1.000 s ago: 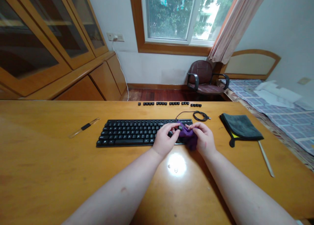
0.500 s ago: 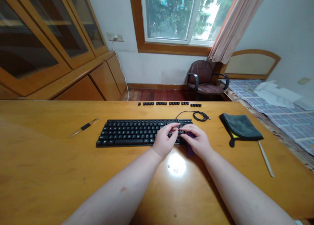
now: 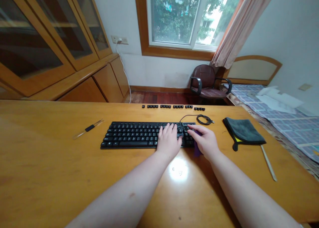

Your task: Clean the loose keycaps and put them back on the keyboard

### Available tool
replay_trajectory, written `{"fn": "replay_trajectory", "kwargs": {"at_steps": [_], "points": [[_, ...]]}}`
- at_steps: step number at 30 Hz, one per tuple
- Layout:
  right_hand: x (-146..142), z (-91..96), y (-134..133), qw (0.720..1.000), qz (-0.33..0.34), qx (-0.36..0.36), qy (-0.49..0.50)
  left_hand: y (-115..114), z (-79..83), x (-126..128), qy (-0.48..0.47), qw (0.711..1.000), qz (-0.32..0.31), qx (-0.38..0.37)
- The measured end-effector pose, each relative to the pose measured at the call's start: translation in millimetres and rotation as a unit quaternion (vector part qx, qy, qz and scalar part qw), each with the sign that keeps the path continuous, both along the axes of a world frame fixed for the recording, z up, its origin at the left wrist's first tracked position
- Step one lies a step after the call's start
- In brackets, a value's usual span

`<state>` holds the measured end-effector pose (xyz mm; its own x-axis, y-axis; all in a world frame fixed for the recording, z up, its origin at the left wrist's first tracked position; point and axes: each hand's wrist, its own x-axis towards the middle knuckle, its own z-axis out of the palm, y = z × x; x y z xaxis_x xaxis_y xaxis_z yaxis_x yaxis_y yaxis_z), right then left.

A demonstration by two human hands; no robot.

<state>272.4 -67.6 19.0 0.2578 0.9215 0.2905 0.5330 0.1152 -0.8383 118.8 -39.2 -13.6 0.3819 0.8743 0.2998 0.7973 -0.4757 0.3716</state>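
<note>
A black keyboard [image 3: 134, 135] lies on the wooden desk, its right part partly covered by my hands. My left hand [image 3: 169, 138] rests flat on it, right of the letter keys, with fingers stretched out and nothing held. Over the number pad is my right hand [image 3: 205, 140], thumb and forefinger close together. A piece of purple cloth [image 3: 197, 150] hangs from under its curled fingers. Whether a small part sits between the fingertips I cannot make out. Loose black keycaps [image 3: 165, 106] stand in short rows along the desk's far edge.
Behind the keyboard lies its coiled cable [image 3: 204, 119]. To the right are a folded grey cloth [image 3: 245, 130] and a pale flat stick [image 3: 269, 165]. A thin tool with a black grip [image 3: 89, 128] lies left. Beyond the desk stands an armchair [image 3: 205, 82].
My left hand has gone from a pinch beside the right hand to lying flat on the keyboard. My right hand has shifted slightly right, and the view has tilted a little.
</note>
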Motion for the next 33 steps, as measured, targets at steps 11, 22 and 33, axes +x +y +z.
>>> {"fn": "replay_trajectory", "kwargs": {"at_steps": [11, 22, 33], "points": [[19.7, -15.5, 60.3, 0.976, 0.121, -0.043, -0.177, -1.4, -0.8, -0.2, 0.017, 1.000, -0.004, -0.001], [17.1, -21.4, 60.7, 0.966, 0.139, -0.048, -0.214, -2.4, 3.3, -0.6, 0.020, 1.000, -0.003, -0.016], [12.3, -15.1, 56.0, 0.963, 0.136, -0.051, -0.226, -2.9, 3.0, -1.0, 0.035, 0.999, -0.007, -0.006]]}}
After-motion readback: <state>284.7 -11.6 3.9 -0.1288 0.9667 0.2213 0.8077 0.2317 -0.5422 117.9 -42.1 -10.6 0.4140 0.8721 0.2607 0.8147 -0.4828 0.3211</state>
